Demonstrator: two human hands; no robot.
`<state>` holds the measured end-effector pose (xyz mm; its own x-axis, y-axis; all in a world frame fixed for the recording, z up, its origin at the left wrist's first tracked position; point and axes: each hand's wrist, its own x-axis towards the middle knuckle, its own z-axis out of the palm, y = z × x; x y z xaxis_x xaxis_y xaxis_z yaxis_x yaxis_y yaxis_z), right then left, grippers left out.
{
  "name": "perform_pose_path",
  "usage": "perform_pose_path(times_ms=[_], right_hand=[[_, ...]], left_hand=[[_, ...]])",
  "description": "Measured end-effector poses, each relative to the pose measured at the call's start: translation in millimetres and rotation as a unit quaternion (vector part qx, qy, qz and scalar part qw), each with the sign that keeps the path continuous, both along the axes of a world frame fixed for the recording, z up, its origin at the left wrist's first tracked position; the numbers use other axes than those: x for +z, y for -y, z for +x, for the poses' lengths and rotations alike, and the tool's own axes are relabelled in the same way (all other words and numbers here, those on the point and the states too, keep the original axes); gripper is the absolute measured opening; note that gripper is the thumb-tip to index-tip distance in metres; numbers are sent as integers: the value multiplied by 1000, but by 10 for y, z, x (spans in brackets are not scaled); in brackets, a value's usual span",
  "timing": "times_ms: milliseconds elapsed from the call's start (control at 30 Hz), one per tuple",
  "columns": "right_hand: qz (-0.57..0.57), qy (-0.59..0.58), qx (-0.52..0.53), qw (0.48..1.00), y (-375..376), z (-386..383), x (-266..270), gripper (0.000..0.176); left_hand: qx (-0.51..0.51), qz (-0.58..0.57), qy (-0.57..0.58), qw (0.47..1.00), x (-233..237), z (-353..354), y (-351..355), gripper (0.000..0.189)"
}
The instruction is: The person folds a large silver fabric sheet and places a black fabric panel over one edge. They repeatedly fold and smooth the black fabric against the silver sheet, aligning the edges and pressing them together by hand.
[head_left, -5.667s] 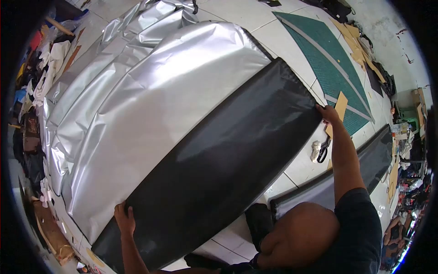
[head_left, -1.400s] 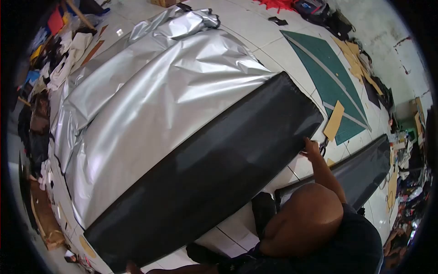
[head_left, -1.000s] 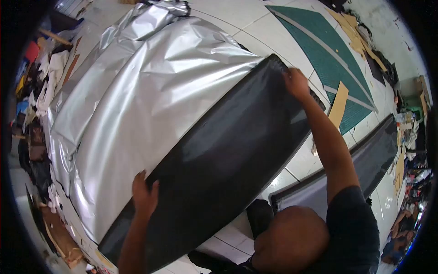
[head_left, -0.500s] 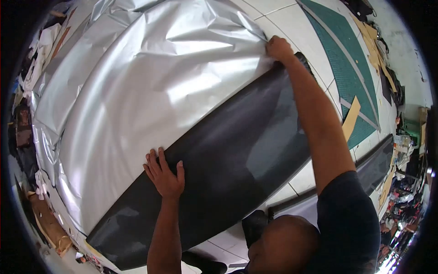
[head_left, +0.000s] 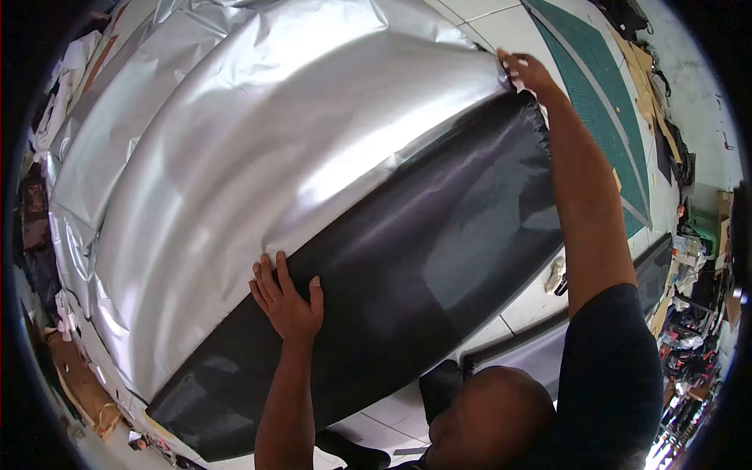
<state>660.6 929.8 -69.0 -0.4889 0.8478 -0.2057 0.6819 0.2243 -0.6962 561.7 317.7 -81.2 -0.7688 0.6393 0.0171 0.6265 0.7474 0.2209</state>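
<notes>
A large, wrinkled silver sheet (head_left: 211,196) spreads over the upper left, its lower edge meeting a long, smooth black sheet (head_left: 376,274). My left hand (head_left: 291,307) lies flat and open on the black sheet, fingertips reaching onto the silver where the two meet. At the far corner, my right hand (head_left: 529,72) has its fingers closed on the edge of the silver sheet. Just below that hand, the black sheet's end looks ragged and crumpled.
Pale floor tiles (head_left: 501,27) show around the sheets. A green cutting mat (head_left: 591,86) with a grey strip (head_left: 603,102) lies at upper right. Brown pieces (head_left: 642,78) and heaped clutter (head_left: 693,337) line the right side. A person's head (head_left: 501,415) shows at the bottom.
My right hand has moved right and slightly up, drawing the silver sheet's corner along. The silver surface near it is smoother. My left hand stays almost in place.
</notes>
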Motion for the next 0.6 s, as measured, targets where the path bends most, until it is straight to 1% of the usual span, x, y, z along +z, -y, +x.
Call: perform_pose_path(times_ms=[33,100,200,300,333,433,500,533,600], right_hand=[[19,80,45,996,38,104,8,84],[33,124,105,986,101,178,-30,65],[127,167,132,969,-23,190,-147,43],[246,107,0,963,151,147,-7,31],[293,81,-18,953,132,168,26,29],[302,-3,-35,953,432,274,329,29],[353,-47,3,935,851,474,513,24],[366,-57,1,929,1138,619,602,24],[319,-101,-36,942,1668,1007,661,29]], left_hand=[[0,-3,0,1000,-1,2,1,62],[1,-5,0,1000,0,7,-2,62],[-3,-2,0,1000,5,13,2,62],[-6,-3,0,1000,-6,18,10,62],[-4,-4,4,1000,4,18,6,63],[1,-13,11,1000,23,34,8,65],[1,-15,8,1000,19,35,10,66],[0,-14,5,1000,14,33,11,67],[-2,-11,7,1000,6,27,44,68]])
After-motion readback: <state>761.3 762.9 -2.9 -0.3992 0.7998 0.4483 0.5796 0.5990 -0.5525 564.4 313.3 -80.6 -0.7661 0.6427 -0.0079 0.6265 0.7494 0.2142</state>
